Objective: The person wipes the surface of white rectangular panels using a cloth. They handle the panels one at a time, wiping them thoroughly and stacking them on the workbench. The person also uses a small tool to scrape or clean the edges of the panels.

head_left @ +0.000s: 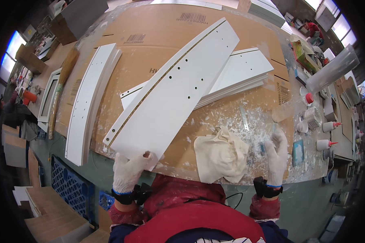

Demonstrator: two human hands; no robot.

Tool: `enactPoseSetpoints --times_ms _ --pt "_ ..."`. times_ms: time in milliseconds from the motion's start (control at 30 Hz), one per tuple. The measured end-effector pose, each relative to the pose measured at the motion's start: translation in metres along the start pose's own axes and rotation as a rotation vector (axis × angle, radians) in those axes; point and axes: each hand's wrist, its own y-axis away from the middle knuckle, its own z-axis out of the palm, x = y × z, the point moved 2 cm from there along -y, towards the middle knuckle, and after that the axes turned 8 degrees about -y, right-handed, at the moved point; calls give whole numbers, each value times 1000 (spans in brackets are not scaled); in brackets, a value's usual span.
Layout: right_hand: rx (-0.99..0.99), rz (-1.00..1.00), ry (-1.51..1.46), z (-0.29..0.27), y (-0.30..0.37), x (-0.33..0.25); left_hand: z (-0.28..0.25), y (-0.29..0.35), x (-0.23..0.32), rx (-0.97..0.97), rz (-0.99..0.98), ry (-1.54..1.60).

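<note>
My left hand (127, 173), in a white knit glove with a worn hole at a fingertip, grips the near end of a white drilled panel (166, 105). The panel lies slantwise across a stack of similar white panels (247, 67), with a brown groove along its left edge and several dark holes. My right hand (276, 156), gloved too, is at the table's right part with its fingers curled together; what they hold is too small to make out. Beside it lie a small blue piece (263, 148) and white scrapings. A crumpled cream cloth (221, 156) rests between my hands.
Cardboard (158, 24) covers the table. More white panels (89, 105) are stacked at left, near a long brush (61, 93). A metal blade (244, 118) lies right of centre. Red-tipped bottles (323, 144), a jar (312, 116) and a blue-framed rectangle (298, 152) stand or lie at right.
</note>
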Motion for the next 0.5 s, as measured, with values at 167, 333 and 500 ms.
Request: enactPoseSetpoints --times_ms 167,333,500 --pt "-488 80 -743 87 -37 -62 -18 15 24 55 74 -30" --pt "-671 196 -1011 138 -45 -91 -32 16 12 116 716 -543" --pt "-606 216 -1069 159 -37 -97 -23 17 -12 172 850 -680"
